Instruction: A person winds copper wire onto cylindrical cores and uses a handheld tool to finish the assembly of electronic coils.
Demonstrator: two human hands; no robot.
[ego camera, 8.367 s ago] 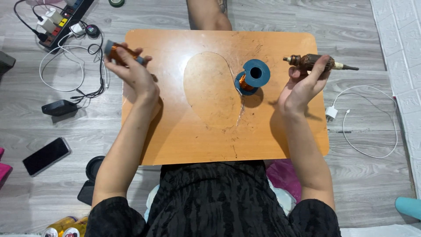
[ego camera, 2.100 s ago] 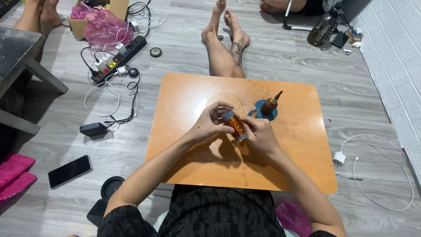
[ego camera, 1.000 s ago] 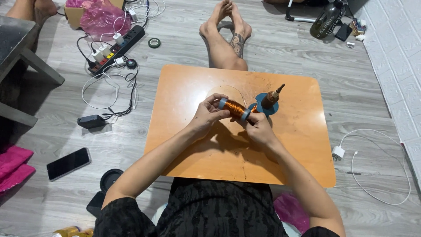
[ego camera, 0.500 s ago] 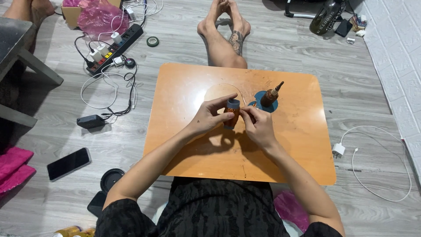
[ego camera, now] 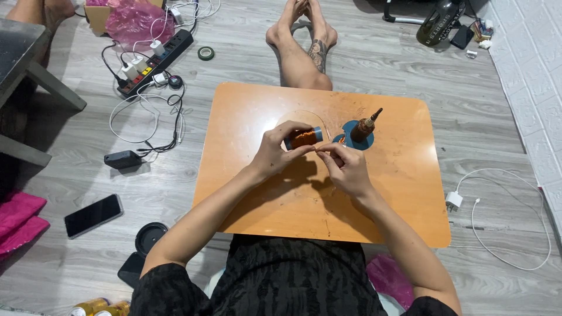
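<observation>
Near the middle of the orange wooden table (ego camera: 257, 193), a little toward its far edge, the left hand (ego camera: 275, 153) is closed around a small spool of copper-coloured wire with blue ends (ego camera: 304, 138), holding it just above the surface. The right hand (ego camera: 346, 167) pinches its thumb and forefinger together on something fine beside the spool — probably the wire's free end, though it is too thin to make out. Just beyond, a brown pointed tool (ego camera: 364, 126) stands on a blue disc (ego camera: 357, 141). Doing this well seems to call for a steady spool and light, even tension — no jerks or kinks.
</observation>
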